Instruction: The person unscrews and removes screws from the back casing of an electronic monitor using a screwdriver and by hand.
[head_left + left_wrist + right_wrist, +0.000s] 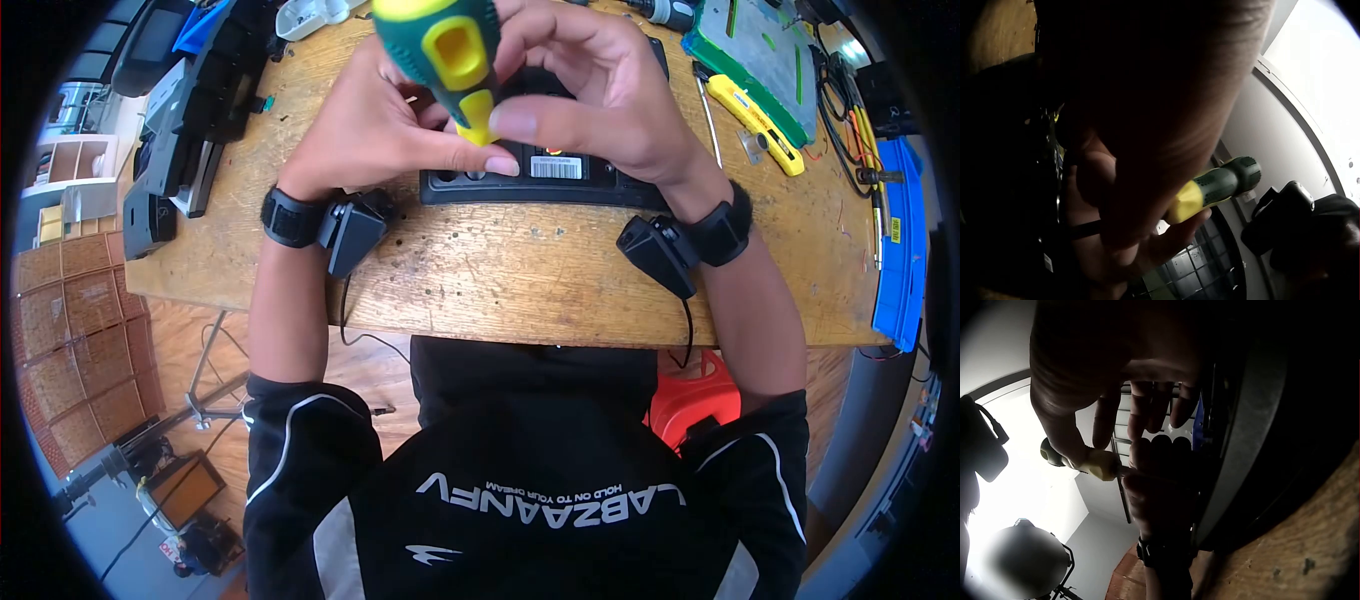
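Note:
A green and yellow screwdriver [462,62] stands handle-up over a black device [520,190] with a barcode label. My right hand [610,105] pinches the lower, yellow part of its handle between thumb and finger. My left hand [385,130] is at the shaft just below, its thumb stretched out over the device's near edge; in the left wrist view the left hand [1147,162] closes thumb and finger round the dark shaft. In the right wrist view the screwdriver [1100,464] runs from the right hand [1116,381] to the left hand [1160,487]. The tip is hidden.
On the wooden table [480,280], a yellow cutter [755,120], a green-edged tray [765,60] and cables lie at the right. A blue bin [900,240] stands at the right edge, black equipment [200,110] at the left, a white container [312,15] at the back.

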### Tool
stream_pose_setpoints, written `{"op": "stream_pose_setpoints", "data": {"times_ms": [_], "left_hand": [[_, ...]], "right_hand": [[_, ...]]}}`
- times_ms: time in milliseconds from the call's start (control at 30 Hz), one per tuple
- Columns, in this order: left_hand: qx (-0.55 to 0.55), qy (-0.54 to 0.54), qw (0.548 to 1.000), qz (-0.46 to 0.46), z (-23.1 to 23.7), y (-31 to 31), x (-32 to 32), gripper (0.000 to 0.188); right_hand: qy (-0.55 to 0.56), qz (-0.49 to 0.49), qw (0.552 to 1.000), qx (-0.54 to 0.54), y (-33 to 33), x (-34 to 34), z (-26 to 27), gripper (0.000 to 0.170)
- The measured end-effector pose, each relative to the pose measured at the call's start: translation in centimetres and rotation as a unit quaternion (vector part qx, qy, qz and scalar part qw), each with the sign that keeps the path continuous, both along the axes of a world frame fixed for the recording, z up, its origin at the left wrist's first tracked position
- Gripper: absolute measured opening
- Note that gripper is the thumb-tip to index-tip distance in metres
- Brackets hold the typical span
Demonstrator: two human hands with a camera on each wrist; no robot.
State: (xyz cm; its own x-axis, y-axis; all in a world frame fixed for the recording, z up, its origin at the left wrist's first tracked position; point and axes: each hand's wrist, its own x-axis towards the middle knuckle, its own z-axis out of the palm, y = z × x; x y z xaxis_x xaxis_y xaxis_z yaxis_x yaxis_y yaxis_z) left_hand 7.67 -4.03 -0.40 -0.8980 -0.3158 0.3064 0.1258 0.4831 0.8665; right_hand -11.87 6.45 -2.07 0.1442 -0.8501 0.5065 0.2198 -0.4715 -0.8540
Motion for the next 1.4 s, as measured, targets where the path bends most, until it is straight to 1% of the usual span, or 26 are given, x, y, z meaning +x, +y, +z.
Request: {"op": "stream_pose_setpoints", "data": {"times_ms": [33, 67, 133, 267, 333, 367, 433, 467, 500, 567, 600, 633, 700, 733, 833, 900, 967, 1000, 1033, 1100, 1167, 1233, 1300, 1333, 1367, 1400], "left_hand": [[0.0, 0.0, 1.0, 0.0, -0.2, -0.3, 0.1, 0.034], [-0.002, -0.012, 1.0, -0.01, -0.3, -0.6, 0.0, 0.026], [0.004, -0.021, 1.0, -0.012, 0.0, -0.1, -0.3, 0.016], [-0.015, -0.046, 0.999, -0.016, 0.3, -0.2, -0.1, 0.015], [0.015, -0.035, 0.999, -0.03, 0.2, -0.2, -0.1, 0.016], [0.013, -0.034, 0.999, -0.03, 0.1, -0.3, -0.2, 0.016], [-0.03, -0.021, 0.998, -0.043, 0.0, -0.7, -0.2, 0.017], [-0.053, -0.025, 0.998, -0.029, 0.1, -0.6, -0.2, 0.017], [-0.055, -0.024, 0.998, -0.027, 0.3, -0.5, -0.3, 0.017], [0.01, -0.024, 0.999, -0.024, 0.4, -0.3, -0.3, 0.016], [0.044, -0.025, 0.998, -0.023, 0.4, -0.3, -0.3, 0.016], [0.045, -0.025, 0.998, -0.023, 0.3, -0.4, -0.3, 0.016], [-0.013, -0.021, 0.999, -0.03, 0.0, -0.7, -0.2, 0.014], [-0.005, -0.017, 0.999, -0.035, -0.2, -0.6, -0.3, 0.012], [0.017, -0.037, 0.999, -0.029, 0.4, -0.3, -0.3, 0.011], [0.012, -0.027, 0.999, -0.038, 0.2, -0.6, -0.2, 0.013], [-0.026, -0.016, 0.998, -0.051, 0.1, -0.8, -0.2, 0.016], [-0.039, -0.02, 0.998, -0.035, 0.1, -0.8, -0.2, 0.017], [-0.039, -0.02, 0.998, -0.034, -0.1, -0.8, -0.2, 0.017], [0.009, 0.017, 0.999, -0.034, -0.5, -0.8, -0.3, 0.017], [0.01, 0.008, 1.0, -0.029, -0.2, -0.6, -0.2, 0.016], [-0.023, -0.027, 0.999, -0.035, 0.1, -0.8, 0.0, 0.016], [-0.02, -0.03, 0.999, -0.036, 0.2, -0.8, -0.1, 0.016], [-0.017, -0.033, 0.999, -0.036, 0.2, -0.8, -0.1, 0.015], [-0.016, -0.034, 0.999, -0.036, 0.3, -0.7, -0.2, 0.015], [-0.014, -0.022, 0.998, -0.049, 0.4, -0.6, -0.2, 0.014]], "right_hand": [[-0.007, -0.018, 0.999, 0.027, 0.3, 0.0, 0.3, 0.034], [-0.007, -0.018, 0.999, 0.027, 0.2, -0.1, 0.4, 0.034], [0.008, 0.027, 0.998, 0.057, 0.0, -0.6, 0.6, 0.039], [-0.015, 0.081, 0.995, 0.049, -0.3, -0.9, -0.4, 0.04], [0.004, 0.004, 0.999, -0.032, 0.2, 0.3, 0.0, 0.041], [0.005, 0.003, 0.999, -0.033, 0.2, -0.1, -0.2, 0.041], [0.075, 0.0, 0.997, -0.019, 0.2, -0.9, -0.7, 0.043], [0.115, -0.021, 0.991, -0.064, 0.0, -1.0, -0.7, 0.042], [0.116, -0.02, 0.991, -0.066, -0.1, -0.9, -0.4, 0.042], [0.047, 0.006, 0.999, -0.026, 0.0, -0.4, 0.3, 0.043], [0.029, -0.028, 0.999, 0.011, 0.3, 0.4, 0.8, 0.045], [0.029, -0.027, 0.999, 0.012, 0.1, 0.3, 0.5, 0.045], [0.001, 0.008, 1.0, -0.013, -0.2, 0.1, -0.2, 0.045], [0.001, 0.008, 1.0, -0.012, 0.0, 0.0, -0.2, 0.045], [-0.027, 0.012, 0.997, 0.069, 0.7, 0.1, 0.7, 0.038], [0.0, 0.0, 0.998, 0.063, 0.5, -0.2, 0.0, 0.035], [0.118, -0.036, 0.989, -0.081, -0.1, -0.7, -0.8, 0.036], [0.118, -0.035, 0.989, -0.081, -0.1, -0.5, -0.5, 0.036], [0.091, -0.029, 0.994, -0.048, 0.0, -0.2, -0.1, 0.038], [0.036, -0.018, 0.999, 0.018, 0.3, 0.1, 0.6, 0.043], [0.031, -0.001, 0.999, 0.014, 0.1, -0.2, 0.3, 0.042], [0.027, 0.016, 0.999, 0.009, 0.2, -0.5, 0.4, 0.041], [0.081, -0.005, 0.997, 0.007, 0.5, -0.7, 1.0, 0.042], [0.0, 0.029, 0.997, 0.07, 0.2, -0.8, 0.9, 0.039], [0.0, 0.029, 0.997, 0.07, 0.1, -0.6, 0.8, 0.039], [0.023, 0.004, 0.999, 0.027, 0.2, -0.4, 0.6, 0.039]]}}
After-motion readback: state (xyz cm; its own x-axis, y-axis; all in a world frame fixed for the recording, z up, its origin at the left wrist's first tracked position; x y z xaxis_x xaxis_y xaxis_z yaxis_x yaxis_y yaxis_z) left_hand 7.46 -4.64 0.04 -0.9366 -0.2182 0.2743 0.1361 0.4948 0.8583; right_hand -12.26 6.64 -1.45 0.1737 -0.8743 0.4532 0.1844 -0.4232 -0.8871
